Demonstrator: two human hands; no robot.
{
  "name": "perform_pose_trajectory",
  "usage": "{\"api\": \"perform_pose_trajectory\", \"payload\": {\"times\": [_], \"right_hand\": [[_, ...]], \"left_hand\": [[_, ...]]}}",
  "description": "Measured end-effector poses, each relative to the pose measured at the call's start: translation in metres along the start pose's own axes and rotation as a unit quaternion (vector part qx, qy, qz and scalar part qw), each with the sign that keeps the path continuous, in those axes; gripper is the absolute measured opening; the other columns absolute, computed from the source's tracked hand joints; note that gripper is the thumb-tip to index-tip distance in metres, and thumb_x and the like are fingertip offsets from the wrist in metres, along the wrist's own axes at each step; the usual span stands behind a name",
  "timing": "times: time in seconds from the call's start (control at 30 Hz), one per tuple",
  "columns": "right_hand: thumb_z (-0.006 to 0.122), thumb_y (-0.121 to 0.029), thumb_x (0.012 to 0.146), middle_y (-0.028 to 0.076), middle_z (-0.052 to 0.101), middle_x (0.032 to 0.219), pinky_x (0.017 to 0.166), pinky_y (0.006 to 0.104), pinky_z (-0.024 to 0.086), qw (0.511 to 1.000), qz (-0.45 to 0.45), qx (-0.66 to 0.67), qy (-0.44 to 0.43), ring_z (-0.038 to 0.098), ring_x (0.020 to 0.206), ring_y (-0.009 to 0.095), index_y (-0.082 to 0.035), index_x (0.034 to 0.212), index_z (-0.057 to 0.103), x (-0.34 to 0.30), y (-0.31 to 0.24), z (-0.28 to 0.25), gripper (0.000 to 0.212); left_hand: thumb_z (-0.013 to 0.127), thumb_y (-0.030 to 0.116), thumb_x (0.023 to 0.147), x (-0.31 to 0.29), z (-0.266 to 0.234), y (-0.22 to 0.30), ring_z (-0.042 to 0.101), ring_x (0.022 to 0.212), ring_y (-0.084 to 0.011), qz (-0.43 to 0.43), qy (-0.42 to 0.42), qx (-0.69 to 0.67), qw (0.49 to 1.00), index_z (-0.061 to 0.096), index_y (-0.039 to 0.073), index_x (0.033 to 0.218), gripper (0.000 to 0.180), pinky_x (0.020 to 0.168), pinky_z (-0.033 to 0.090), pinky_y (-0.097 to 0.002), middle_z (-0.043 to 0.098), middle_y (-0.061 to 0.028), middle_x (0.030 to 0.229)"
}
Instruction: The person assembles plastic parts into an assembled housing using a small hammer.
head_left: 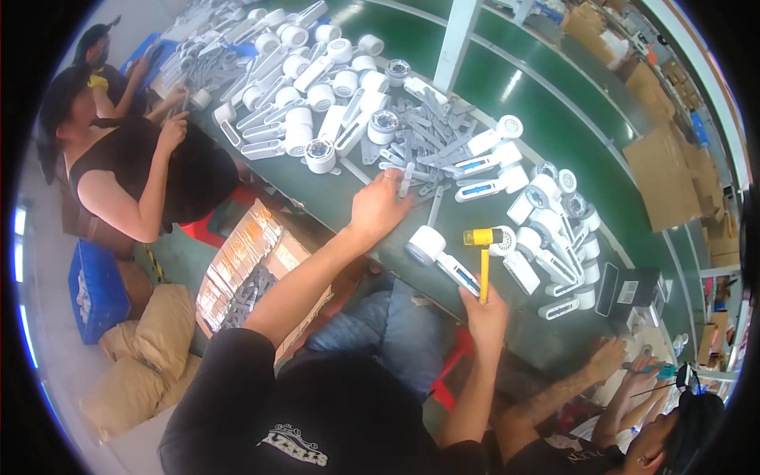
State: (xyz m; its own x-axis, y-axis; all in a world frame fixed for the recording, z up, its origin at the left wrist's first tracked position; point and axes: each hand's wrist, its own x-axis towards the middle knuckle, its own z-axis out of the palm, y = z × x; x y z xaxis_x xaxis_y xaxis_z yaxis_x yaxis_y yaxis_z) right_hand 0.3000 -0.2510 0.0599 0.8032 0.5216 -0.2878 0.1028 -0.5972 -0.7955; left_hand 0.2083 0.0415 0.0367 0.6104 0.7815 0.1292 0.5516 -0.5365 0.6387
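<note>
My left hand reaches over the table with its fingers curled at the near edge of a heap of grey plastic strips. A pale strip stands up at those fingertips. My right hand is closed around the yellow handle of a small mallet, whose head is yellow and black. Right beside it lies a white handheld fan, its handle showing a blue slot and running down to the right fingers. Whether those fingers also grip the fan is hard to see.
White fans pile up at the far left, with more fans on the right. An open carton of grey strips stands left of my legs. Co-workers sit on both sides; one person's hand is at the right. A post rises behind.
</note>
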Motion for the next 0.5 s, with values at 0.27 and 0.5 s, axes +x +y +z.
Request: {"api": "perform_pose_trajectory", "payload": {"times": [0.27,0.5], "right_hand": [[0.077,-0.02,0.097,0.005,0.071,0.096,0.069,0.0292,0.05,0.993,-0.014,0.108,0.044,0.063,0.074,0.012,-0.004,0.148,0.06,-0.032,-0.023,-0.004,0.056],[0.078,-0.016,0.099,-0.003,0.069,0.085,0.054,0.0225,0.039,0.968,0.013,0.251,0.024,0.051,0.061,0.003,-0.004,0.127,0.076,-0.046,-0.029,0.016,0.031]], "left_hand": [[0.072,0.006,0.094,-0.037,-0.053,0.006,0.07,0.099,-0.0317,0.324,-0.005,-0.149,0.934,0.077,0.008,0.113,0.019,0.088,0.057,-0.0462,0.074,-0.0116,0.103],[0.079,0.022,0.092,-0.069,-0.044,0.057,0.064,0.111,-0.0279,0.268,-0.366,-0.207,0.867,0.076,0.01,0.118,0.029,0.101,0.045,-0.0431,0.073,-0.0106,0.105]]}}
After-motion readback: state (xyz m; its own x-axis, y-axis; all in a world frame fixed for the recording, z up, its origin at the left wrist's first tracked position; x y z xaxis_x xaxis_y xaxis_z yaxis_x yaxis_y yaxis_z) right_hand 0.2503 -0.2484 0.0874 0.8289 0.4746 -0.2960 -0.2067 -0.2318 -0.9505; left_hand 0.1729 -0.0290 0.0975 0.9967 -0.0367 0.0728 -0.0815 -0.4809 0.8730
